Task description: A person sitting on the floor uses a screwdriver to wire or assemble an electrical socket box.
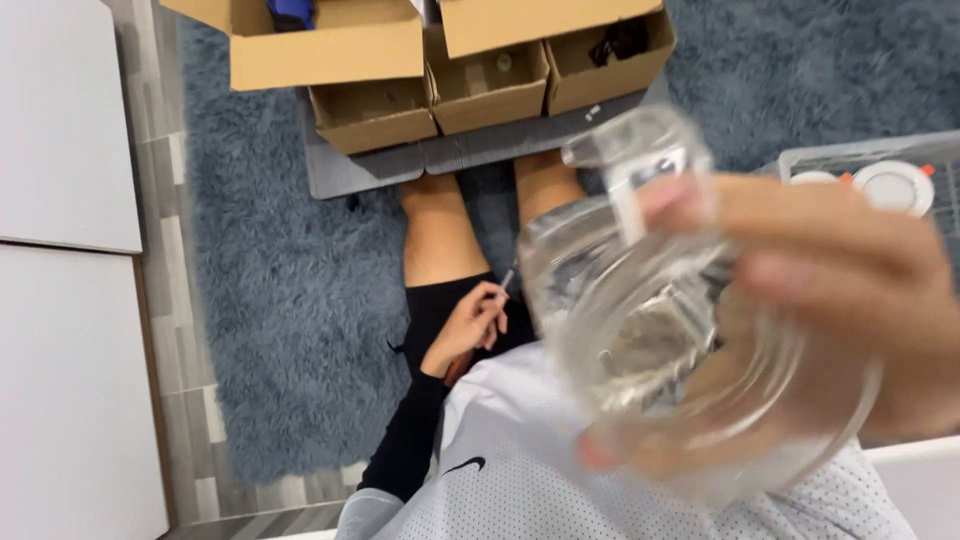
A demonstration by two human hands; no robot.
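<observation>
Right hand (850,300) raised close to the camera, fingers and thumb clamped on a clear plastic bag (650,330) holding a round, pale fixture, blurred by nearness. Bag filling the middle and right of the view, gripped at its upper right edge and underneath, hanging over a white dotted shirt (560,480).

Left hand (468,330) lower down and well apart from the bag, resting on the lap beside a black sleeve, fingers pinched together on a thin small tool (506,281), its tip pointing up toward the bag's left edge; too small to tell what kind.

Bare knees on a shaggy blue-grey rug (280,330). Beyond the knees, a grey mat (450,155) carrying three open cardboard boxes (485,85) in a row, with larger cardboard flaps above them. At the far right, a wire basket (800,155) with round white fixtures (893,185) inside. White panels (65,300) along the left edge, on pale plank floor.
</observation>
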